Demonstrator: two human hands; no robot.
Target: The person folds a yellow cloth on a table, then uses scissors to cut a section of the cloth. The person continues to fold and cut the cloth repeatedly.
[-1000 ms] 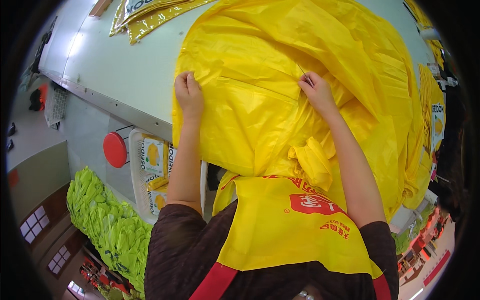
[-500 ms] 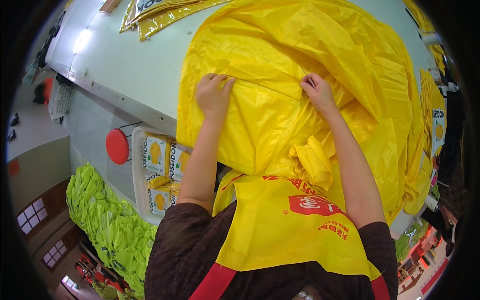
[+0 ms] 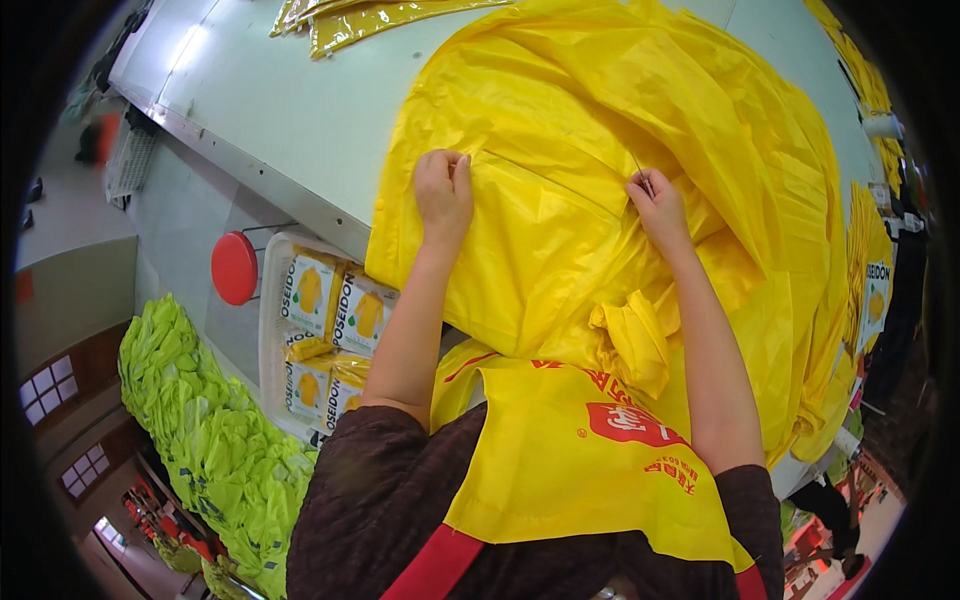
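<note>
A large yellow raincoat (image 3: 560, 250), thin and creased, lies spread over the table in front of me, with a seam line running between my hands. My left hand (image 3: 444, 200) is closed in a pinch on the fabric at the left end of that seam. At the seam's right end, my right hand (image 3: 660, 210) pinches a slim dark tool (image 3: 645, 183), its kind too small to make out. Whether those fingers also grip cloth cannot be seen. A bunched yellow sleeve-like piece (image 3: 635, 340) sits near the table's front edge, below my right hand.
The pale table (image 3: 300, 120) bears clear-wrapped yellow packs (image 3: 390, 22) at its far side. On the left stand a white basket (image 3: 268, 350) of packaged raincoats, a red stool (image 3: 234, 268) and a heap of lime-green garments (image 3: 210, 450). More yellow garments (image 3: 868, 260) lie at the right.
The view has shifted slightly, so the table and both hands appear a little further right. Both hands keep their pinches at the seam; the left fingers look drawn closer together.
</note>
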